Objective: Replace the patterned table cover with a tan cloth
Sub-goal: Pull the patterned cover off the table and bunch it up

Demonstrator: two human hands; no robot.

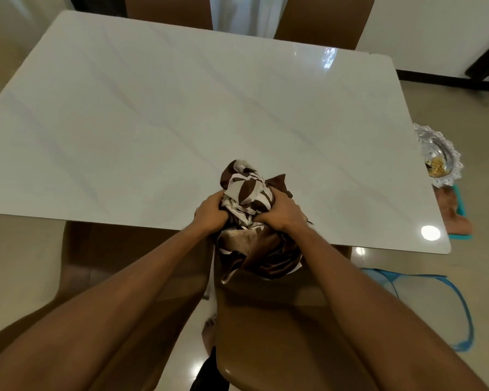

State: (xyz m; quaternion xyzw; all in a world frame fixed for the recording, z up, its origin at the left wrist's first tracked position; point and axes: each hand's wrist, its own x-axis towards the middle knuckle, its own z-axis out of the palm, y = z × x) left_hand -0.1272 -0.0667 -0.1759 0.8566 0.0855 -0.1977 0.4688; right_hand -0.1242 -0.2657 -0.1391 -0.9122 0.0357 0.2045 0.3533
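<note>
The patterned cover [247, 190], brown and white with a shiny brown underside, is bunched into a ball at the near edge of the white marble table [153, 122]. My left hand [211, 211] grips the bundle's left side. My right hand [281, 211] grips its right side. Part of the cloth hangs over the table edge above a brown chair [266, 320]. The tabletop itself is bare. A tan-brown folded cloth [453, 218] lies on something turquoise beyond the table's right edge, partly hidden.
A silver scalloped tray [442, 159] with small yellow items sits past the right table edge. A second brown chair [96, 263] stands at the near left, and two chair backs [322, 21] stand at the far side. A blue mesh basket [449, 306] is on the floor at right.
</note>
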